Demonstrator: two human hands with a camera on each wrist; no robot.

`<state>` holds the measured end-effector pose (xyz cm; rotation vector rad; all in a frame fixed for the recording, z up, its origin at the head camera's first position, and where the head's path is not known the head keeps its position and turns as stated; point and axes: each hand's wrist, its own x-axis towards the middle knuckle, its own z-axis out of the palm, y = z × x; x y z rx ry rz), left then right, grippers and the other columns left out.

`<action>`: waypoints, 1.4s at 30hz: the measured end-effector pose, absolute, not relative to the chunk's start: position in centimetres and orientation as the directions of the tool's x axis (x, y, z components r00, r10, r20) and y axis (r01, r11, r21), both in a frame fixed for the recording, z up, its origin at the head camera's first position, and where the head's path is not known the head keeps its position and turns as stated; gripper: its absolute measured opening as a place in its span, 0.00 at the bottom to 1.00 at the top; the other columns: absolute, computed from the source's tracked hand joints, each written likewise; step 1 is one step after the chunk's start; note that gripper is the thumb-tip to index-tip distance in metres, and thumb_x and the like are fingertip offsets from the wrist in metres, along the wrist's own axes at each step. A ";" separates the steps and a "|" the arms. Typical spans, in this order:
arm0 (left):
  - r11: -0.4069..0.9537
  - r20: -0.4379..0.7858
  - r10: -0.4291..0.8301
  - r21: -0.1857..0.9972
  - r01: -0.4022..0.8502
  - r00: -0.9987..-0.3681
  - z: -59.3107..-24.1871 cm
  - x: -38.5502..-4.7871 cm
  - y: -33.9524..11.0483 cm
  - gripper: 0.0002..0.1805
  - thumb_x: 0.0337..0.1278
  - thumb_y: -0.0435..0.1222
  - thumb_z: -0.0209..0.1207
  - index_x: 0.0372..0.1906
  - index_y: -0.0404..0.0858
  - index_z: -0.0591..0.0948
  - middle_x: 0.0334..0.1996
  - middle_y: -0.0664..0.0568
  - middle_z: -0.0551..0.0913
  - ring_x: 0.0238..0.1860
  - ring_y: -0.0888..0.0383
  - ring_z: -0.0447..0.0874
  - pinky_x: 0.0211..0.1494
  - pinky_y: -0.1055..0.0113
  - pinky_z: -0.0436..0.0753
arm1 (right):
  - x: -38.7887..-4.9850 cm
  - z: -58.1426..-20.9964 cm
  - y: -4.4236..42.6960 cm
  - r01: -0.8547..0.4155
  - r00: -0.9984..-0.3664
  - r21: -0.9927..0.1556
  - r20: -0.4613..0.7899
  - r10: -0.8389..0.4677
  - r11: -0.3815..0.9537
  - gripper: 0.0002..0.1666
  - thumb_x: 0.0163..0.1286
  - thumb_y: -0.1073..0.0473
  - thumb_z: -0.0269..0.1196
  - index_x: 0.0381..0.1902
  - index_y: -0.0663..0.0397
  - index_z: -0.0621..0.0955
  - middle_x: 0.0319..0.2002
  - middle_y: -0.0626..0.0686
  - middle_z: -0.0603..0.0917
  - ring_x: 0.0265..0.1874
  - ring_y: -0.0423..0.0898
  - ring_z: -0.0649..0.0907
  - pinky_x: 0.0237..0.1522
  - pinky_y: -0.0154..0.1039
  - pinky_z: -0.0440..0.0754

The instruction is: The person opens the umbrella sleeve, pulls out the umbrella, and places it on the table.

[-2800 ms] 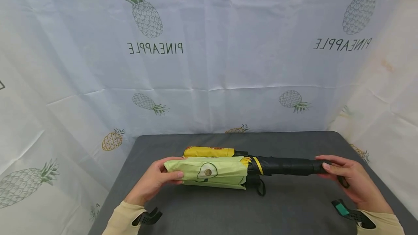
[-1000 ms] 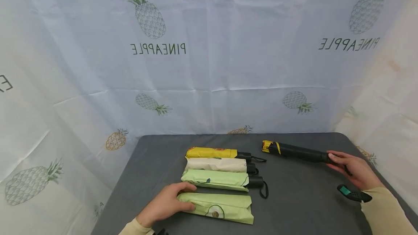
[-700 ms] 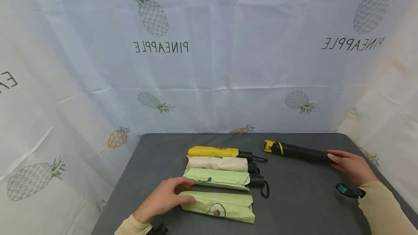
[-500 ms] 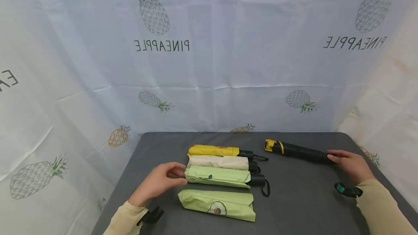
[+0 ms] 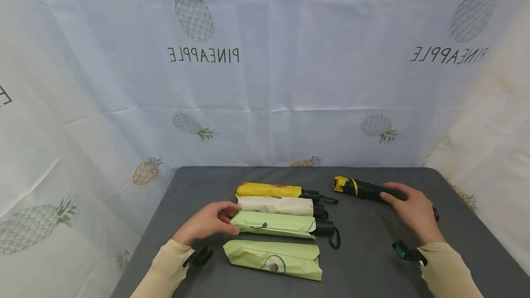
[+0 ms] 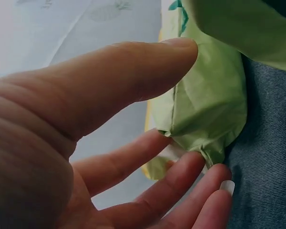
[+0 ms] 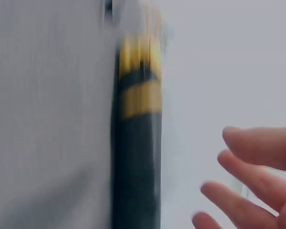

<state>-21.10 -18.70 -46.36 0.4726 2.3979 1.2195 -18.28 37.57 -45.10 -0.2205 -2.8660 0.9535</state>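
Observation:
My left hand (image 5: 207, 222) is at the left end of a light green folded umbrella (image 5: 281, 225) with a black handle and loop. In the left wrist view, its fingertips touch the gathered tip of that green umbrella (image 6: 209, 95), while the thumb stands off it. My right hand (image 5: 414, 210) hovers over the handle end of a black folded umbrella (image 5: 366, 190) with a yellow end and band. Blurred in the right wrist view, that umbrella (image 7: 138, 157) lies apart from the spread fingers. A light green avocado-print sleeve (image 5: 298, 259) lies nearest the front.
Behind the green umbrella lie a cream folded umbrella (image 5: 275, 205) and a yellow one (image 5: 269, 190), side by side, handles to the right. The dark grey table (image 5: 198, 183) meets a pineapple-print curtain (image 5: 265, 82) at its back edge.
The black umbrella and green sleeve, earlier held together end to end, now lie apart. My left hand left the sleeve for the green umbrella; my right hand let go and moved left.

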 end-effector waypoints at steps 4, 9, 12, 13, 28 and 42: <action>0.569 -0.207 0.473 0.814 0.118 -0.856 -46.5 -21.3 -18.5 0.36 0.57 0.42 0.79 0.71 0.44 0.82 0.64 0.42 0.83 0.56 0.48 0.86 0.56 0.51 0.89 | -17.6 -45.4 31.4 -0.003 -0.998 -0.662 0.043 0.034 0.750 0.29 0.78 0.42 0.69 0.69 0.50 0.84 0.68 0.66 0.83 0.63 0.69 0.85 0.54 0.60 0.89; 0.575 -0.225 0.481 0.810 0.111 -0.848 -46.6 -21.3 -18.4 0.33 0.58 0.41 0.79 0.68 0.43 0.83 0.65 0.40 0.83 0.56 0.47 0.86 0.56 0.50 0.89 | -16.7 -46.2 27.4 -0.057 -0.996 -0.685 -0.009 -0.086 0.726 0.23 0.71 0.47 0.76 0.60 0.47 0.89 0.58 0.55 0.90 0.57 0.59 0.89 0.55 0.51 0.91; 0.576 -0.223 0.479 0.810 0.112 -0.849 -46.7 -21.3 -18.4 0.31 0.57 0.40 0.79 0.67 0.43 0.84 0.64 0.39 0.82 0.54 0.47 0.86 0.54 0.51 0.90 | -16.5 -46.7 26.6 -0.035 -0.994 -0.687 -0.054 -0.099 0.726 0.19 0.68 0.50 0.77 0.55 0.43 0.90 0.53 0.49 0.92 0.52 0.51 0.90 0.54 0.50 0.91; 0.575 -0.221 0.479 0.810 0.114 -0.849 -46.6 -21.3 -18.4 0.31 0.57 0.39 0.79 0.66 0.43 0.84 0.64 0.39 0.82 0.54 0.48 0.86 0.54 0.51 0.90 | -16.4 -46.7 26.6 -0.028 -0.992 -0.690 -0.069 -0.104 0.723 0.18 0.68 0.50 0.78 0.54 0.43 0.90 0.52 0.48 0.92 0.51 0.50 0.90 0.53 0.50 0.90; 0.575 -0.230 0.499 0.809 0.120 -0.836 -47.6 -21.3 -17.8 0.38 0.57 0.38 0.79 0.73 0.40 0.80 0.59 0.43 0.81 0.48 0.53 0.79 0.48 0.57 0.83 | -16.4 -48.0 25.8 -0.101 -0.981 -0.678 -0.054 -0.187 0.728 0.20 0.59 0.55 0.83 0.49 0.42 0.91 0.49 0.46 0.87 0.41 0.42 0.84 0.41 0.40 0.86; 0.625 -0.223 0.487 0.764 0.159 -0.845 -47.3 -20.9 -16.9 0.33 0.58 0.37 0.78 0.69 0.37 0.82 0.50 0.48 0.83 0.45 0.52 0.74 0.45 0.57 0.76 | -16.6 -48.4 24.7 -0.079 -0.978 -0.670 -0.091 -0.188 0.738 0.22 0.59 0.59 0.83 0.51 0.43 0.90 0.45 0.45 0.89 0.37 0.41 0.82 0.38 0.43 0.82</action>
